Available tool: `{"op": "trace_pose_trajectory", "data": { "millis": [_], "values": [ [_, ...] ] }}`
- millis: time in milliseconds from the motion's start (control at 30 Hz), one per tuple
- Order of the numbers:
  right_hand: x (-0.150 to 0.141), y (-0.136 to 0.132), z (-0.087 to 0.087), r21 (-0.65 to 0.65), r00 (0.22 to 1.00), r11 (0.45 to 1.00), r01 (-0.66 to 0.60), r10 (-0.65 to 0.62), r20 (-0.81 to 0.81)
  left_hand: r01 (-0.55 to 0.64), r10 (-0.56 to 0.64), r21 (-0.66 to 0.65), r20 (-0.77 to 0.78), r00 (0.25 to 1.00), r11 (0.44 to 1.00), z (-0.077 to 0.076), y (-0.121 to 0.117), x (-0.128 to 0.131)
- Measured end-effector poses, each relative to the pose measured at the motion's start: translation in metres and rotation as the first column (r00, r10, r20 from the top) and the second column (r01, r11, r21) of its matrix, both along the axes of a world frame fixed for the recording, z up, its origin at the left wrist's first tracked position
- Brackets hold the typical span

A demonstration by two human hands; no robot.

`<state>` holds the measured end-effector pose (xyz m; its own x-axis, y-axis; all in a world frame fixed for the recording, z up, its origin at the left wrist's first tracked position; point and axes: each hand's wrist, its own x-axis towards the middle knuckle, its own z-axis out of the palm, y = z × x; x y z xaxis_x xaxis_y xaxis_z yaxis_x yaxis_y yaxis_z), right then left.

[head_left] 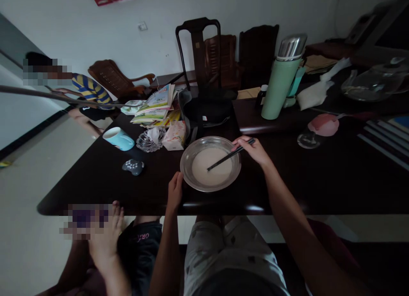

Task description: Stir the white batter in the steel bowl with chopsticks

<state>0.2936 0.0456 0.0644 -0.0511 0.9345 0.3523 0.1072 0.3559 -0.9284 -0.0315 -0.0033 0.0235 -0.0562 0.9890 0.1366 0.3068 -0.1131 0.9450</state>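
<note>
A wide metal bowl [188, 176] of pale, smooth batter [204, 159] stands near the front edge of the dark table. My right hand [251, 150] grips a pair of dark chopsticks [225, 158] over the bowl's right rim, and their tips dip into the batter. At the left rim is my left hand [175, 187], its fingers closed against the bowl's edge; the thumb and the fingers' undersides are partly hidden.
Behind the bowl stand a tissue box [175, 135], a glass dish [150, 139] and a black bag [209, 110]. A blue mug [118, 138] and a grey game controller [133, 167] lie left. A green thermos [283, 81] rises at right. Another person's hands [104, 236] are at lower left.
</note>
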Motion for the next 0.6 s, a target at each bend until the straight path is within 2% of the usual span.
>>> {"op": "trace_pose_trajectory", "data": {
  "millis": [67,167,233,333,400,433,600],
  "values": [
    [-0.001,0.0,0.001,0.021,1.0,1.0,0.005,-0.005,0.016,0.024,-0.024,0.02,-0.01,1.0,1.0,-0.002,0.003,0.002],
    [0.006,0.0,0.002,0.055,0.987,0.986,0.16,-0.159,-0.021,0.032,-0.032,0.024,-0.005,0.999,0.999,0.0,-0.001,-0.003],
    [0.009,-0.001,0.003,0.029,0.979,0.98,0.199,-0.197,-0.041,0.028,-0.027,0.021,-0.008,1.0,0.999,0.002,-0.003,-0.005],
    [0.003,-0.002,0.002,-0.047,0.998,0.997,0.058,-0.058,-0.004,0.02,-0.02,0.015,-0.01,1.0,1.0,0.004,-0.003,-0.004],
    [-0.002,-0.002,0.002,-0.052,0.999,0.998,-0.035,0.035,0.014,0.023,-0.023,0.008,-0.007,1.0,1.0,0.003,-0.003,-0.003],
    [-0.003,-0.002,0.001,-0.041,0.999,0.998,-0.04,0.041,0.015,0.024,-0.024,0.006,-0.005,1.0,1.0,0.003,-0.002,-0.003],
    [0.013,0.001,-0.002,-0.01,0.976,0.978,0.21,-0.211,-0.047,0.016,-0.015,0.012,-0.007,1.0,1.0,0.0,-0.002,-0.004]
  ]
}}
